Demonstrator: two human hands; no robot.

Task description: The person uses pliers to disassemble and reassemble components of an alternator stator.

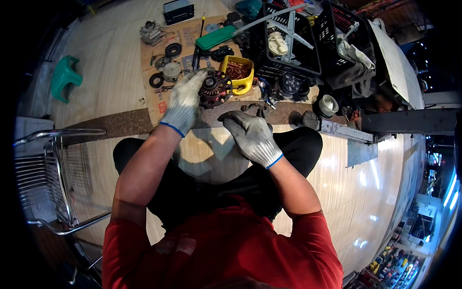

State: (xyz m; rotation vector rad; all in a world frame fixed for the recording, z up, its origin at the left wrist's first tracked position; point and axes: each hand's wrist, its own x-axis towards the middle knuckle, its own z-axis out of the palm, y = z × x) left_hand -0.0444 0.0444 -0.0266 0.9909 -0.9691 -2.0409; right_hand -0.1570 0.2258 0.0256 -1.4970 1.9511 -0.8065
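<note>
My left hand (185, 98), in a white knit glove with blue cuff, grips a dark round finned part (211, 84) with a central hub, just left of a yellow container (243, 85) holding copper-coloured bits. My right hand (248, 135), in a similar grimy glove, is lower and to the right, with curled fingers and dark fingertips; what it holds, if anything, I cannot make out. Small dark parts (259, 110) lie just beyond it.
Cardboard (159, 106) with assorted parts lies ahead. Black crates (286, 65), a long green-headed tool (216, 37) and a white cylindrical part (328, 105) are right and beyond. A green stool (66, 79) and metal chair (67, 224) stand left; a metal beam (406, 123) runs right.
</note>
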